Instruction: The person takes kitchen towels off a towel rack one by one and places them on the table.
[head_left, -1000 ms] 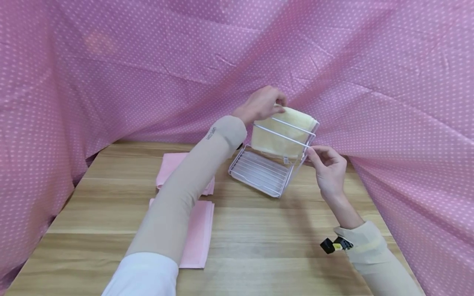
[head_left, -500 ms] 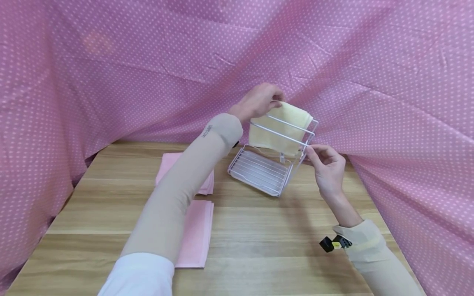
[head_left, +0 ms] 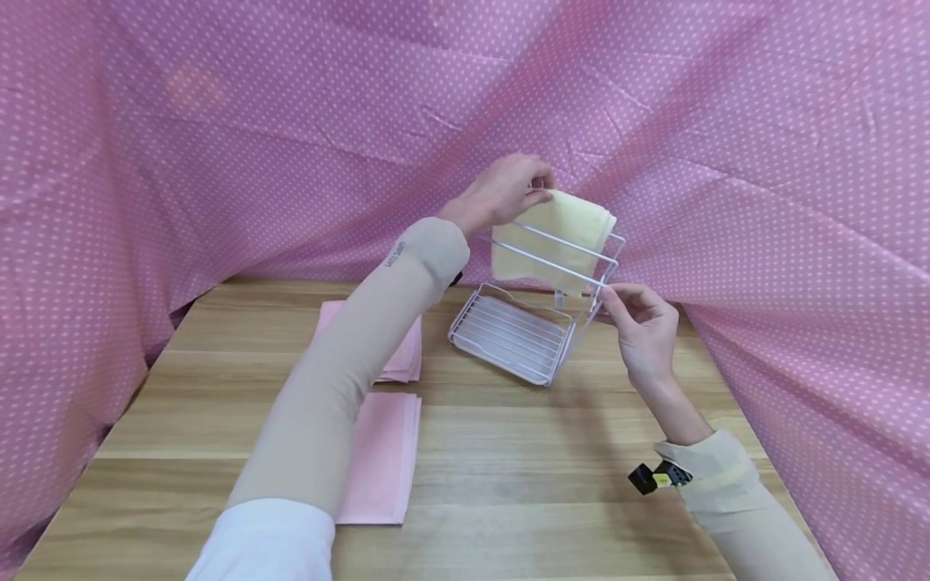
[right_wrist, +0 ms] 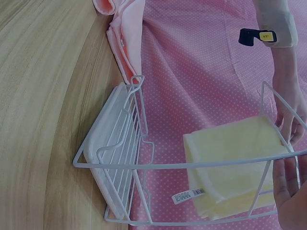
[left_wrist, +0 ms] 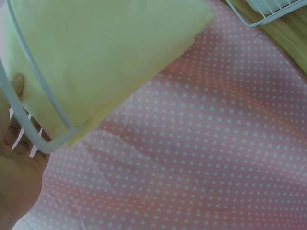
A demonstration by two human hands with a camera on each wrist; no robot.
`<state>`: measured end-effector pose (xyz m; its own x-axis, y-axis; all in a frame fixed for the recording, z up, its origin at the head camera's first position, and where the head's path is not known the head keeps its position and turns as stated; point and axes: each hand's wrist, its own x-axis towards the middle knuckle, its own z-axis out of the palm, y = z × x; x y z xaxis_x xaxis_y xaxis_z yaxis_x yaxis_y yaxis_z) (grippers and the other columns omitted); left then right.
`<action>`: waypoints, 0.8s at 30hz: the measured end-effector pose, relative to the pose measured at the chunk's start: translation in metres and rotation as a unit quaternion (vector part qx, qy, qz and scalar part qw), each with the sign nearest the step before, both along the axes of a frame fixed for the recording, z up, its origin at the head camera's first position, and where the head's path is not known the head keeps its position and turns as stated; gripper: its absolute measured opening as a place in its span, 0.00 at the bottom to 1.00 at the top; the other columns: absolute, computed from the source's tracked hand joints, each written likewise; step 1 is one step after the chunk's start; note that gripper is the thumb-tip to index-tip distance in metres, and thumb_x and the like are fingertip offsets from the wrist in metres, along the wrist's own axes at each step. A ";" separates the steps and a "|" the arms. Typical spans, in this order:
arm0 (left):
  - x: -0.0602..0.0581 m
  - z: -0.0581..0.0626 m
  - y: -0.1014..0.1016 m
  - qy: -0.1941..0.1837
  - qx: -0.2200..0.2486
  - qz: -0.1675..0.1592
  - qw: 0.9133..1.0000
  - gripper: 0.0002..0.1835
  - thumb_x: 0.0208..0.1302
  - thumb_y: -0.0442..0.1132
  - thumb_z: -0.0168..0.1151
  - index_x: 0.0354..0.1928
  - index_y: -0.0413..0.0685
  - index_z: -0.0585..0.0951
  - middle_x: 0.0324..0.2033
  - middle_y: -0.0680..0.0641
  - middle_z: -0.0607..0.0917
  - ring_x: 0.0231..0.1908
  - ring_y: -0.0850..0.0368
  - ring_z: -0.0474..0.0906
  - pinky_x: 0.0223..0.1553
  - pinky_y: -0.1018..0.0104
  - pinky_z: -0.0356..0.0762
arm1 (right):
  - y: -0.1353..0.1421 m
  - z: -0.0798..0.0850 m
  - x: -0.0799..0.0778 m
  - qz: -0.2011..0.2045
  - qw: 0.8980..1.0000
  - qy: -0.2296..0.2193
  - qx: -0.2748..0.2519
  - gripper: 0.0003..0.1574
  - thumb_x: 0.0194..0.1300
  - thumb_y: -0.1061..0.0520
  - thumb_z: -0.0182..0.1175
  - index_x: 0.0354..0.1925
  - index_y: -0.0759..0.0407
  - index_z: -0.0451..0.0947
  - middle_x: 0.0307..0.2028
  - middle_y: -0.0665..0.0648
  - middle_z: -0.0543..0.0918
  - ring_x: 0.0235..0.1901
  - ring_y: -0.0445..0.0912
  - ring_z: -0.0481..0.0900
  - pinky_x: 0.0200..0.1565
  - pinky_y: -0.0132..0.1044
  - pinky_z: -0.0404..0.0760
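In the head view my left hand (head_left: pixel 501 190) pinches the top edge of a folded pale yellow towel (head_left: pixel 555 234). The towel hangs tilted among the upper bars of a white wire rack (head_left: pixel 546 265), with its lower edge above the rack's tray (head_left: pixel 508 332). A small label dangles from the towel (right_wrist: pixel 230 158), clear in the right wrist view. My right hand (head_left: pixel 647 335) grips the upper right corner of the rack with thumb and fingers. In the left wrist view, rack bars cross in front of the towel (left_wrist: pixel 110 52) and the left hand (left_wrist: pixel 19 167).
Two folded pink towels, a nearer one (head_left: pixel 381 464) and a farther one (head_left: pixel 403 355), lie on the wooden table (head_left: pixel 508 484), partly behind the left arm. Pink dotted cloth (head_left: pixel 327 145) hangs around the table's back and sides.
My left hand has moved upward and slightly left, raising the yellow towel between the rack bars. The right hand and the rack have stayed nearly in place.
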<state>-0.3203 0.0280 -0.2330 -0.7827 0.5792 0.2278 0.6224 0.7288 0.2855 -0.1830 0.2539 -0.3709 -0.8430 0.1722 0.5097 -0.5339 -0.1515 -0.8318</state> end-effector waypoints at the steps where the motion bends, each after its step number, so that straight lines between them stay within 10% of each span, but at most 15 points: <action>1: 0.001 0.002 -0.001 0.000 -0.001 0.001 1.000 0.15 0.80 0.45 0.58 0.61 0.50 0.82 0.60 0.48 0.85 0.63 0.55 0.78 0.70 0.66 0.75 | 0.000 0.000 0.000 -0.002 1.000 -0.002 0.000 0.08 0.69 0.71 0.65 0.37 0.60 0.86 0.33 0.55 0.92 0.31 0.43 0.90 0.38 0.35 0.91; 24: 0.011 0.030 -0.019 0.014 0.045 0.015 0.999 0.15 0.80 0.47 0.58 0.59 0.49 0.82 0.56 0.47 0.86 0.57 0.54 0.81 0.65 0.65 0.79 | -0.003 0.003 0.001 -0.009 1.000 -0.014 -0.003 0.11 0.70 0.72 0.64 0.37 0.58 0.86 0.31 0.51 0.90 0.30 0.41 0.88 0.37 0.34 0.91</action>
